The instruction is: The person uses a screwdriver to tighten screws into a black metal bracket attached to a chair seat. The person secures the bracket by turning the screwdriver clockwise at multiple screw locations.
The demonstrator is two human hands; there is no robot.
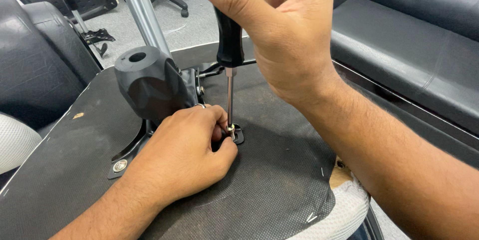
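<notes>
At the plate's corner, the screw (pixel 231 129) is sitting under the screwdriver (pixel 229 45) tip, on the upturned seat (pixel 279 180). The left hand (pixel 184 155) is pinching thumb and fingertips closed around the screw, steadying it. The right hand (pixel 279 35) is wrapping its fingers shut around the black handle, holding the shaft upright. The black mechanism (pixel 149 83) and steel column (pixel 142 10) are standing just behind. If the shaft tilts, the tip will likely be slipping off into the left fingers or cross-threading the screw.

One head camera looks steeply down, close over the chair underside (pixel 279 180).
</notes>
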